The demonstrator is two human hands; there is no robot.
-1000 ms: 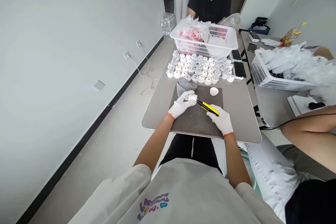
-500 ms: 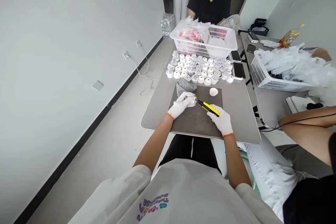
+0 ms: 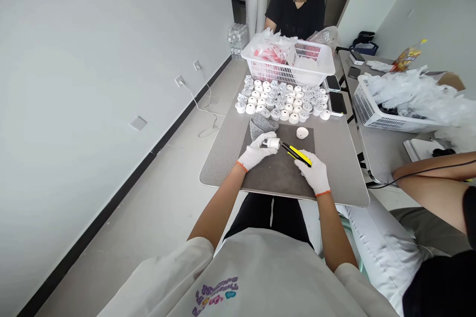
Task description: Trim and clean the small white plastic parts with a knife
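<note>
My left hand [image 3: 256, 152], in a white knit glove with an orange cuff, is closed on a small white round plastic part [image 3: 273, 143]. My right hand [image 3: 314, 172], gloved alike, grips a yellow and black utility knife [image 3: 297, 153]. Its front end points at the white part; whether it touches cannot be made out. Both hands are over a dark mat [image 3: 278, 171]. A loose white round cap [image 3: 302, 132] lies on the mat's far right. A grey cloth [image 3: 262, 126] rests just beyond my left hand.
Rows of several white round plastic parts [image 3: 284, 101] stand across the table [image 3: 219, 158]. Behind them is a white basket [image 3: 271, 72] with bags. Two phones [image 3: 337, 103] lie at the right. Someone sits opposite; another person's arm [image 3: 439, 171] is close on the right, by a second basket [image 3: 386, 120].
The white part in my left hand has turned and now shows more between the fingers. My right hand with the knife has shifted very slightly. The view has tilted a little.
</note>
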